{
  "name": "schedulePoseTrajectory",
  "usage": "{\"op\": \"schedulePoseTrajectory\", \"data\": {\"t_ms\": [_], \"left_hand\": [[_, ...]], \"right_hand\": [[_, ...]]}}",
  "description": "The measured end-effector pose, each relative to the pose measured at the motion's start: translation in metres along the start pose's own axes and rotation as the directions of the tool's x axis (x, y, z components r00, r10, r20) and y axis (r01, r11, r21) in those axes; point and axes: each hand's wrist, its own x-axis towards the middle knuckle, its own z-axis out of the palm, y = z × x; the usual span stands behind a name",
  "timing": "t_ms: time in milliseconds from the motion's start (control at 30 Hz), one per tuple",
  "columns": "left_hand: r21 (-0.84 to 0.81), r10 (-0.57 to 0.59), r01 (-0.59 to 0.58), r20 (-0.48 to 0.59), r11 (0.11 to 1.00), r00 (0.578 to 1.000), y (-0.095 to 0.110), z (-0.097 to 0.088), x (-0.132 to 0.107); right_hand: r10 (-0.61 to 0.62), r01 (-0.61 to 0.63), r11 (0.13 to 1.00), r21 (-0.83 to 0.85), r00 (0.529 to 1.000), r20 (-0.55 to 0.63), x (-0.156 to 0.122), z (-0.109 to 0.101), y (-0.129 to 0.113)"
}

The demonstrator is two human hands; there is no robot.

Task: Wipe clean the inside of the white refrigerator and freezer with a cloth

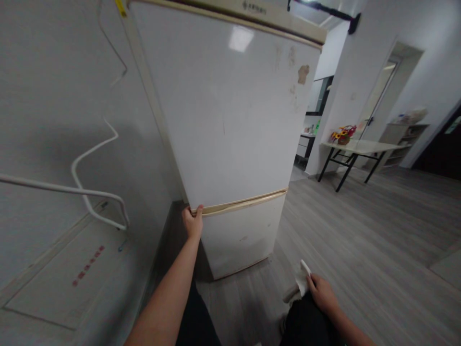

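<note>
A white two-door fridge (234, 125) with yellowed trim stands against the wall in front of me. My left hand (192, 222) grips its left edge at the seam between the upper and lower doors, fingers curled round the trim. Down by my knee, my right hand (323, 292) is closed on a white cloth (303, 281). My dark trousers show at the bottom of the view.
A grey wall (54, 120) with white pipes (90, 192) runs along the left. Grey wood-look flooring (378, 240) spreads to the right. Farther back stand a white table (356, 146) with a flower basket (344, 134), a shelf unit (403, 139) and a doorway (382, 91).
</note>
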Motion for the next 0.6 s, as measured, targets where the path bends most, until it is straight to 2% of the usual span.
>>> {"op": "schedulePoseTrajectory", "data": {"t_ms": [300,433,600], "left_hand": [[-0.096,-0.044,0.037,-0.069,0.995,0.997,0.017,0.005,-0.013],[-0.192,-0.058,0.039,-0.094,0.981,0.994,0.039,0.008,0.004],[-0.312,-0.105,0.093,-0.022,0.946,0.994,0.067,0.006,0.030]], "right_hand": [[-0.010,0.010,1.000,0.006,1.000,0.007,0.004,0.009,0.009],[-0.018,0.018,1.000,-0.003,1.000,0.005,0.003,0.007,0.003],[-0.006,0.006,1.000,-0.013,1.000,-0.006,0.003,0.006,0.002]]}}
